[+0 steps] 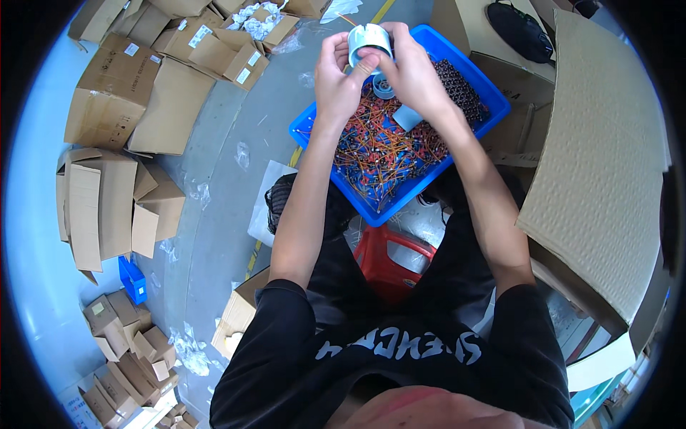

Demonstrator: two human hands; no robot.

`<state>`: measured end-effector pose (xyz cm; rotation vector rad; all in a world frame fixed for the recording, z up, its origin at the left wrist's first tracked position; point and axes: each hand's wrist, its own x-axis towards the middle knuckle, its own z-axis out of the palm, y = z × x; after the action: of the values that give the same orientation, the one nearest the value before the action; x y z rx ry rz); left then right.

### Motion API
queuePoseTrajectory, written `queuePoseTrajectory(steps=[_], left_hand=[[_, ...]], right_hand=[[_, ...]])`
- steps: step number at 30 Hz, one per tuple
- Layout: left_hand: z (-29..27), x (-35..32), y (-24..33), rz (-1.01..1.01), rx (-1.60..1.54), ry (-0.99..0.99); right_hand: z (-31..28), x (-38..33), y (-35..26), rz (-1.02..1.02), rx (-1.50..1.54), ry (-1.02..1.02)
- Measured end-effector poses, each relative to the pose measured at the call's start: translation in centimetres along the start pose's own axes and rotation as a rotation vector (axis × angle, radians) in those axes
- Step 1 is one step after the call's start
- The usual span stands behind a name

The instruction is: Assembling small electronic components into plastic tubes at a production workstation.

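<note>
Both my hands grip a pale, hollow cylindrical plastic housing (pixel 371 41) above the far side of a blue plastic bin (pixel 496 107). My left hand (pixel 339 82) wraps its left side, thumb at the lower rim. On the right side my right hand (pixel 411 68) closes round it, the thumb reaching over the front. A thin orange wire end (pixel 347 20) shows beside the housing's top left. Below, the bin holds a tangle of orange and red wires (pixel 371 146), many small dark parts (pixel 461 89), a pale round part (pixel 383 86) and a light blue cylinder (pixel 407 117).
A red plastic stool (pixel 389 261) stands between my legs. Large cardboard boxes (pixel 600 157) rise close on my right, with a black bag-like item (pixel 520 32) on top. More open cartons (pixel 114 93) line the left, near a small blue bin (pixel 132 280). Plastic scraps (pixel 191 350) litter the floor.
</note>
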<state>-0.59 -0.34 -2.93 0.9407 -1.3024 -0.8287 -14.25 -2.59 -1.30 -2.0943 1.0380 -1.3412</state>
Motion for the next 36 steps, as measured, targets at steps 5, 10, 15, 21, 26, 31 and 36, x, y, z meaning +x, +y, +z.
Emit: queuePoseTrajectory(steps=[5,10,15,21,26,31,36], left_hand=[[-1.8,0.3,0.7,-0.133,-0.265,-0.109],[-2.3,1.0,-0.6,-0.211,-0.462,-0.038],[-1.8,0.3,-1.6,-0.05,0.008,0.001],[-1.3,0.2,-1.7,0.199,0.397,-0.082],[-1.5,0.9,-2.2,-0.028,-0.046,0.003],[-1.3,0.5,-2.0,-0.019,0.112,-0.075],[0.4,-0.6,-1.5,0.066,0.425,-0.254]], right_hand=[[-0.9,0.6,1.1,0.063,0.292,-0.108],[-1.4,0.6,2.1,0.069,0.336,-0.227],[-1.6,0.5,3.8,0.089,0.113,-0.365],[-1.7,0.2,4.4,0.216,-0.006,-0.325],[-2.1,0.1,4.8,0.04,-0.058,-0.326],[-2.3,0.0,5.2,0.059,-0.015,-0.272],[-3.3,0.2,6.4,0.18,-0.287,-0.179]])
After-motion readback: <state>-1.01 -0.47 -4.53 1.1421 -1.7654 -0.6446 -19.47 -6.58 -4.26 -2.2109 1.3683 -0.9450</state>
